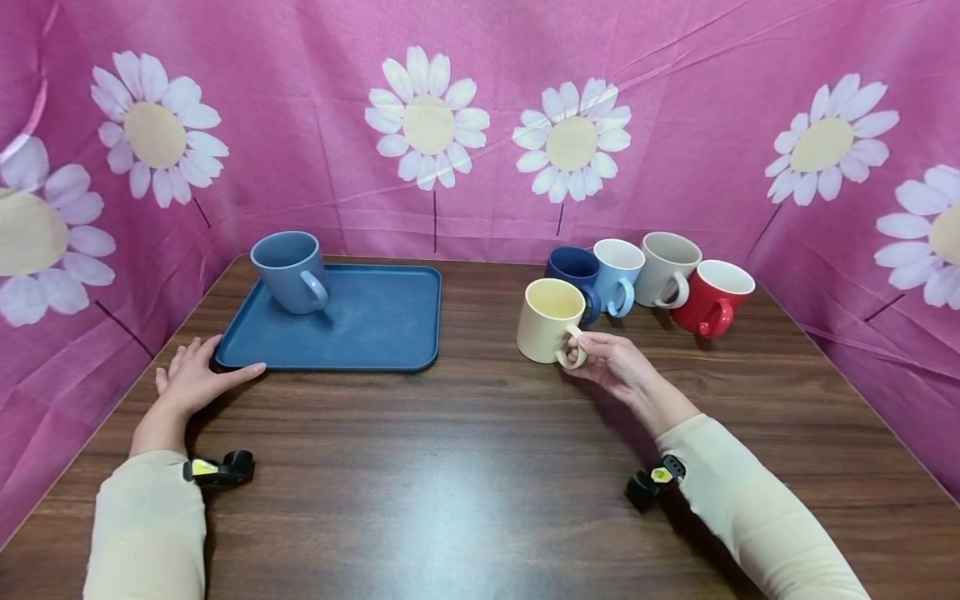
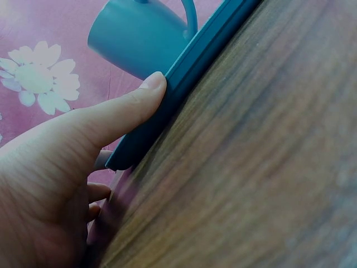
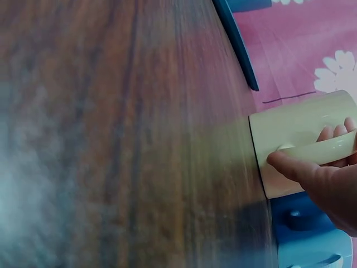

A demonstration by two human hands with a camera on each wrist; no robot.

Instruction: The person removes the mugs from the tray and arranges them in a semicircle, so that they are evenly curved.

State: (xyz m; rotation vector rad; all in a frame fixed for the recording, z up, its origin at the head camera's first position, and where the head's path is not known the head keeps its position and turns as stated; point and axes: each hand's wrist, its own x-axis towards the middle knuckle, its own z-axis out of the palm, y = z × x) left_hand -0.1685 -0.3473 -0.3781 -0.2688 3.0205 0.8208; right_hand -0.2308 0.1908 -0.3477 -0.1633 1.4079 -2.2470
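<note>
Cream mug [image 1: 549,321] (by its handle) pinched in right hand [image 1: 611,362].

Navy mug [image 1: 573,268], light-blue mug [image 1: 619,272], grey mug [image 1: 667,268] and red mug [image 1: 712,297] stand together.

Glossy wood-grain table [image 1: 480,467], matt tray [image 1: 375,321]

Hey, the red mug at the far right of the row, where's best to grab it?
Take the red mug by its handle, coming from the near side. The handle faces the person and stands free, while the beige mug crowds its left side.
</note>
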